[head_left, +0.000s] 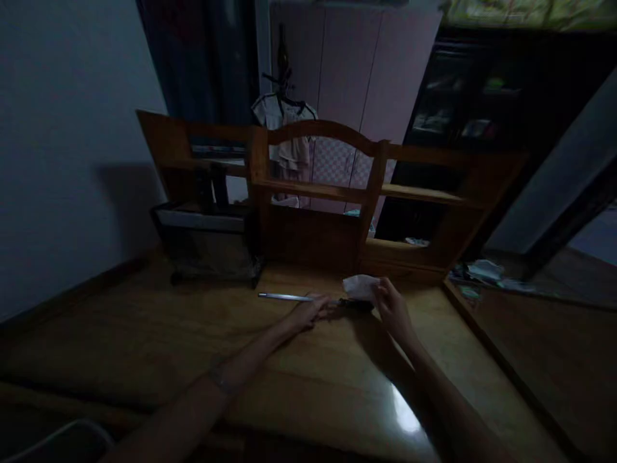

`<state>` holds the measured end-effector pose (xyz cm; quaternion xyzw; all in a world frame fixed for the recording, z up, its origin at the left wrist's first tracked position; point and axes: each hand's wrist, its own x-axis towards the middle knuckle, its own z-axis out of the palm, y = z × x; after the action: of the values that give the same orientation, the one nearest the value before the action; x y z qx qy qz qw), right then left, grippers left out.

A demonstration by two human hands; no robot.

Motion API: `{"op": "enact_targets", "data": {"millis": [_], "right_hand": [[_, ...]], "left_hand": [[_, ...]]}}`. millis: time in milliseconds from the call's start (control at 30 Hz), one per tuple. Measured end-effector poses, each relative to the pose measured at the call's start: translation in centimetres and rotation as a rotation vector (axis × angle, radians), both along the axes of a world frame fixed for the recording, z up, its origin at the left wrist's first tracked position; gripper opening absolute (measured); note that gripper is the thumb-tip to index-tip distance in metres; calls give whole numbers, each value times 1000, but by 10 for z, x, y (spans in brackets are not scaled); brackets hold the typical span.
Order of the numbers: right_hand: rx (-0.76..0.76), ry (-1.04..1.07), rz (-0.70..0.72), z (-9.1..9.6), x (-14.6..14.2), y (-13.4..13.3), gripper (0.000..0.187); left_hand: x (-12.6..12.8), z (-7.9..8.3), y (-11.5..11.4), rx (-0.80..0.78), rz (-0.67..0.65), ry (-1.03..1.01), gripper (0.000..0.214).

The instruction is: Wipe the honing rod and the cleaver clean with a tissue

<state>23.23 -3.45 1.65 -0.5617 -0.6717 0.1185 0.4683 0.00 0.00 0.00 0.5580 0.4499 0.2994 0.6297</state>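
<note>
My left hand [311, 312] is closed around a thin silver rod [284, 296] just above the wooden desktop. The rod runs roughly level from left to right. Its right end passes into a dark piece [359, 305] whose kind is too dim to make out. My right hand [391, 308] pinches a white tissue-like sheet [360, 286] between thumb and fingers, right above that dark piece. Whether the sheet touches the dark piece cannot be told.
A wooden shelf unit [318, 190] rises along the desk's [289, 386] back edge. At the left back stands a dark box-shaped object [207, 241] with a light top edge. Small items [484, 270] lie past the desk's right edge. Clothes [289, 138] hang behind.
</note>
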Motion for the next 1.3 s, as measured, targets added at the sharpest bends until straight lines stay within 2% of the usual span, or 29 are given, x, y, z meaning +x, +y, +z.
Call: {"op": "enact_targets", "data": {"millis": [133, 267, 567, 767, 867, 967, 1133, 1300], "right_hand": [[24, -81, 136, 4, -9, -2, 27], [-15, -86, 314, 6, -13, -4, 36], [-165, 282, 125, 7, 7, 3, 30], [-254, 675, 99, -1, 10, 8, 38], [-310, 822, 92, -2, 11, 11, 31], [-318, 853, 42, -2, 12, 11, 15], [-347, 841, 42, 2, 9, 8, 15], [-370, 894, 24, 4, 6, 10, 13]], "left_hand": [[1, -5, 1, 4, -18, -6, 44], [1, -8, 4, 23, -50, -29, 42], [2, -12, 8, 72, -58, -40, 40], [1, -8, -1, 166, -91, -15, 41], [1, -5, -5, 219, -135, 14, 43], [2, -4, -3, 211, -148, 0, 42], [2, -4, 3, 114, -206, -73, 33], [3, -3, 3, 86, -225, -106, 31]]}}
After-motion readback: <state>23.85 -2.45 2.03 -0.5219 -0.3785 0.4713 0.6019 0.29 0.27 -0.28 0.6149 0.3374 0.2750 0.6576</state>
